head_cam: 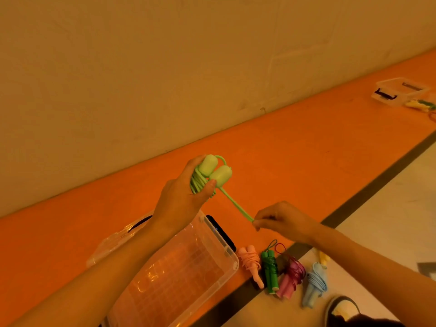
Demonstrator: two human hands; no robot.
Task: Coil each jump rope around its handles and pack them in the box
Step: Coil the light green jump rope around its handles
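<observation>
Two closed grips — left hand (182, 200) clutches wrapped handles (220, 177), right hand (284, 220) pinches the green rope (236, 205) taut.

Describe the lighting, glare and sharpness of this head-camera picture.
Head view: a warm orange cast tints everything; glare streaks the clear box; the light green jump rope, gripped by the left hand and pinched by the right hand, is fairly sharp; the far box looks soft; the whole frame sits tilted.

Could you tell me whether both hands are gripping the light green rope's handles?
No, only the left hand grips the handles; the right hand pinches the loose rope end.
</observation>
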